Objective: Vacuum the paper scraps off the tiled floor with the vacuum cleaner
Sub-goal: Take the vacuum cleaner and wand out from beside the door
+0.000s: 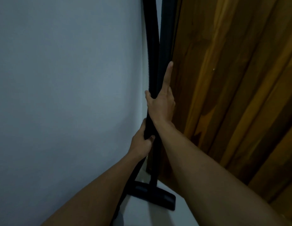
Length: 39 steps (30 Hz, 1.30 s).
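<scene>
Vacuum wand (166, 38) stands upright in the corner between wall (60, 79) and door (240, 79), nozzle (154, 194) on the floor (158, 216). Left hand (141, 143) grips the hose (152, 54) low; right hand (161, 104) above clasps hose and wand, forefinger straight.

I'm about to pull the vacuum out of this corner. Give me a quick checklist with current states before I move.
1. Left hand grip: ok, its fingers are curled round the hose.
2. Right hand grip: ok, the thumb hooks round the hose and the index finger lies straight along the tube.
3. Floor nozzle seated: ok, it sits on the pale floor in the corner.
4. Hose free of the tube: cannot tell, they converge at the right hand.
5. Clearance from the wooden door: not ok, the tube runs right beside it.
6. Paper scraps located: cannot tell, none in view.
</scene>
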Each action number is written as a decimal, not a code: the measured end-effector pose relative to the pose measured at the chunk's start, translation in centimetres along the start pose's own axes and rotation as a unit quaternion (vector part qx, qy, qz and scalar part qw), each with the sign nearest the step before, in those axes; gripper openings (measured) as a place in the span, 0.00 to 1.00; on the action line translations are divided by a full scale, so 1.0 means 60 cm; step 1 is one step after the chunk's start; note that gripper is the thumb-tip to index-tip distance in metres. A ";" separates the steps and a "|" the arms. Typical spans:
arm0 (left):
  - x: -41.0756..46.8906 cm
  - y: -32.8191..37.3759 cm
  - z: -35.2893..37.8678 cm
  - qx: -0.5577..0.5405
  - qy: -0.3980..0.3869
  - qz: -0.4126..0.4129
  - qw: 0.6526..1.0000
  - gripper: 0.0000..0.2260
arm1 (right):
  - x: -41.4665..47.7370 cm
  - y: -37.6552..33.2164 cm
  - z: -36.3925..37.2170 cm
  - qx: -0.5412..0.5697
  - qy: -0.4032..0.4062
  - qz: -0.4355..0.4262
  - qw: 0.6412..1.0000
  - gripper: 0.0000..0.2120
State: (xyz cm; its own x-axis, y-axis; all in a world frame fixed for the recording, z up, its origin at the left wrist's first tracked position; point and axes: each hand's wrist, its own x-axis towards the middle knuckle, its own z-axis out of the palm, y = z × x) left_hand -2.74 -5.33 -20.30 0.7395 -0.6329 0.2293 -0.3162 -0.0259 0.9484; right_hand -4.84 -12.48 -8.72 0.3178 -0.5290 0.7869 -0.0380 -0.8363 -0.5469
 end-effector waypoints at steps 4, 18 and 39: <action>-0.007 -0.006 -0.005 0.031 0.002 0.022 0.999 0.31 | -0.006 0.000 -0.006 -0.020 -0.017 -0.035 0.999 0.54; -0.013 -0.003 -0.009 0.100 -0.007 0.035 0.994 0.32 | -0.008 -0.005 -0.008 -0.050 -0.022 -0.024 0.998 0.49; -0.269 -0.118 -0.096 0.556 -0.113 -0.067 0.821 0.35 | -0.024 -0.025 -0.028 -0.108 -0.056 -0.005 0.993 0.28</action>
State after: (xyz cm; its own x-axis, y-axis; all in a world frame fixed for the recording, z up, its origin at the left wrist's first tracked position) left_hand -9.01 9.55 -29.46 0.7222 -0.6912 -0.0265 -0.6810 -0.7173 0.1474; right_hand -6.84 -10.70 -8.57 0.4226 -0.5111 0.7484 -0.2330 -0.8593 -0.4553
